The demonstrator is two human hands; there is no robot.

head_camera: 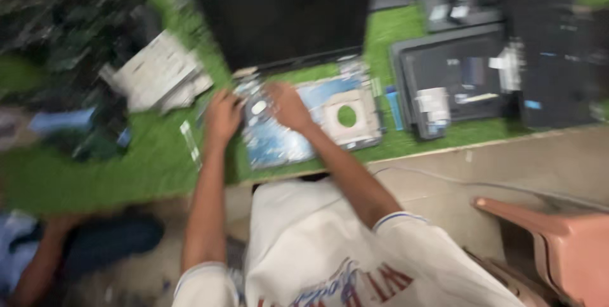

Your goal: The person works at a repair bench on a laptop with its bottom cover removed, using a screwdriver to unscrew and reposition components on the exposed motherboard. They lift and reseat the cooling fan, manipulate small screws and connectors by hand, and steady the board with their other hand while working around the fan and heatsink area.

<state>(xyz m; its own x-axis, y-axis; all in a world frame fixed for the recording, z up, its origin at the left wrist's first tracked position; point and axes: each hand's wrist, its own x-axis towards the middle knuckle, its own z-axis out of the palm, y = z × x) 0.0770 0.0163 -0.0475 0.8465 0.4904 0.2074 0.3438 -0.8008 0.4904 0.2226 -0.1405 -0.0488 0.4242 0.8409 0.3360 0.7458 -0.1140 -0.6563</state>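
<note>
Both grips, my left hand [222, 118] and right hand [288, 105], press on the opened laptop base [311, 123] mid-desk, fingers too blurred to tell whether closed; its exposed boards look fragile, so I'd hold the edges.

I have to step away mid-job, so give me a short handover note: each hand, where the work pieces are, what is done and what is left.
Left hand: resting on the left edge of the opened laptop base; grip unclear through blur.
Right hand: on the exposed internals near the middle; grip also unclear.
The laptop sits on the green mat, its dark screen tilted up behind.
Done: the base's insides are exposed.
Left: internals remain in place; other dark laptop parts lie to the right.
</note>
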